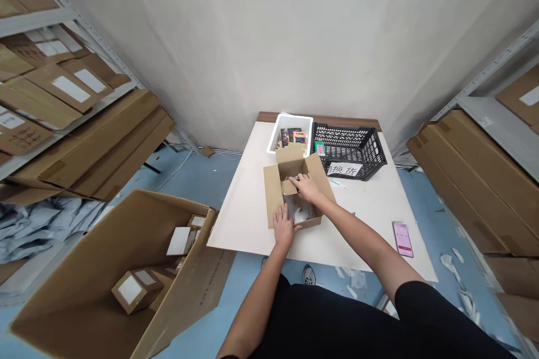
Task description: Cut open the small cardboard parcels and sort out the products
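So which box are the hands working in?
Find the white table by the far wall. The open cardboard box sits near its middle, left hand on its near edge, right hand inside. Unlike the white bin and black basket behind, it is brown cardboard.

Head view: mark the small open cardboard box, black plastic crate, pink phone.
small open cardboard box [273, 190]: head view, on its left flap.
black plastic crate [365, 148]: head view, on its right mesh wall.
pink phone [403, 239]: head view, on its screen.

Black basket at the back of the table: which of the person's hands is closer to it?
Right. The right hand reaches inside the open carton just beside the black basket; the left hand grips the carton's near edge.
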